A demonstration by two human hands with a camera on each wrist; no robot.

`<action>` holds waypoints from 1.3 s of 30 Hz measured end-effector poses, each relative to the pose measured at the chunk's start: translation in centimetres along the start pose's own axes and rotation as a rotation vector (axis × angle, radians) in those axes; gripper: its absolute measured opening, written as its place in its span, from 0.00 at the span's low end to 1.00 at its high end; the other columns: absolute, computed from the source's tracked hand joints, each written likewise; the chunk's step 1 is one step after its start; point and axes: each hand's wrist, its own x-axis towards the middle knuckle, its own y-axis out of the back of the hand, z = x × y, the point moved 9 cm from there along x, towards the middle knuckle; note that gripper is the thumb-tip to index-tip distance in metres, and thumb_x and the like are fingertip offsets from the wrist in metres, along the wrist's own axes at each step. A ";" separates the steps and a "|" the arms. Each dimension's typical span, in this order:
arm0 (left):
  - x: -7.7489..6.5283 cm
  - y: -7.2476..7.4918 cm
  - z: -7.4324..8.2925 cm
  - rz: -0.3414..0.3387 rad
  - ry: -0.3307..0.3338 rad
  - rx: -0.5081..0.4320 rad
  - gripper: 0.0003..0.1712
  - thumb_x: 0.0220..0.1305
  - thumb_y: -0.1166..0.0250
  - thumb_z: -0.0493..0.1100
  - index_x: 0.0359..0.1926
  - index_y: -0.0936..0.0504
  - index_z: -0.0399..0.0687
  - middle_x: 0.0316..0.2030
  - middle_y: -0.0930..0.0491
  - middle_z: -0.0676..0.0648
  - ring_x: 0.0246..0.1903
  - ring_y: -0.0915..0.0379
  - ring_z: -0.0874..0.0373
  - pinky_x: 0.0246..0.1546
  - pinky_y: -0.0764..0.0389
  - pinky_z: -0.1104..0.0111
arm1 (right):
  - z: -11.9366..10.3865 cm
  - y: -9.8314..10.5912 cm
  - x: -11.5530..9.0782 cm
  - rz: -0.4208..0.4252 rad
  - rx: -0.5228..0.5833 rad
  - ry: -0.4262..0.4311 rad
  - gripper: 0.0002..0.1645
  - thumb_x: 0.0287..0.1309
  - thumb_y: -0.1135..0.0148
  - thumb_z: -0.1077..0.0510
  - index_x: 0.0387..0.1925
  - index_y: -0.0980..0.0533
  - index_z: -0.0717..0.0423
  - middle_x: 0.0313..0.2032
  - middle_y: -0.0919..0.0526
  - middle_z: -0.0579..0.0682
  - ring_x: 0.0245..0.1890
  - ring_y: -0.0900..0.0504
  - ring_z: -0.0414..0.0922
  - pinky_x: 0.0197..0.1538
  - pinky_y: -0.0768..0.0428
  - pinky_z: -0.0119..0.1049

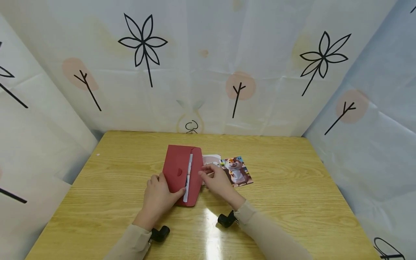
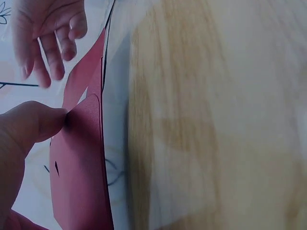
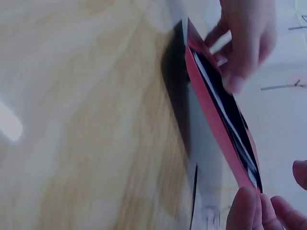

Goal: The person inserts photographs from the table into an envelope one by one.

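A red envelope [image 1: 177,168] is tilted up off the table, its flap [image 1: 196,180] folded out to the right. White-edged cards [image 1: 186,191] show in its opening. My left hand [image 1: 159,195] grips the envelope, thumb at the opening and fingers behind; the left wrist view shows that thumb [image 2: 36,122] close up. My right hand [image 1: 217,180] has its fingertips [image 3: 242,206] at the flap's edge, thumb apart from the other fingers. Beyond it lie a cartoon animal picture [image 1: 236,171] and a pale pinkish card [image 1: 211,158], partly hidden by the hand and envelope.
The wooden table [image 1: 286,191] extends around both hands. A white patterned curtain [image 1: 201,54] hangs behind it and at both sides. Black wrist cameras [image 1: 160,234] sit under the sleeves. A tiny white scrap [image 1: 98,155] lies at the far left.
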 end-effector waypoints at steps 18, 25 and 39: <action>0.0 0.5 -0.3 -0.001 0.007 -0.027 0.59 0.46 0.30 0.69 0.60 0.37 0.24 0.47 0.33 0.30 0.43 0.35 0.40 0.37 0.25 0.51 | 3.8 10.6 -0.9 0.241 -0.227 -0.126 0.36 0.61 0.38 0.40 0.60 0.31 0.60 0.45 0.21 0.54 0.44 0.21 0.48 0.47 0.23 0.45; 0.3 0.1 -0.6 -0.008 0.005 -0.022 0.60 0.46 0.31 0.71 0.60 0.37 0.23 0.46 0.33 0.30 0.43 0.35 0.40 0.36 0.26 0.52 | 5.5 12.5 -1.3 0.264 -0.268 -0.204 0.38 0.61 0.38 0.41 0.63 0.35 0.61 0.48 0.22 0.58 0.46 0.22 0.52 0.45 0.23 0.47; 0.3 0.2 -0.9 -0.021 0.012 -0.026 0.61 0.47 0.32 0.70 0.62 0.39 0.23 0.47 0.33 0.29 0.44 0.36 0.39 0.38 0.26 0.50 | 7.6 13.7 -1.4 0.252 -0.232 -0.274 0.43 0.57 0.32 0.49 0.65 0.40 0.65 0.55 0.29 0.65 0.55 0.28 0.59 0.51 0.26 0.53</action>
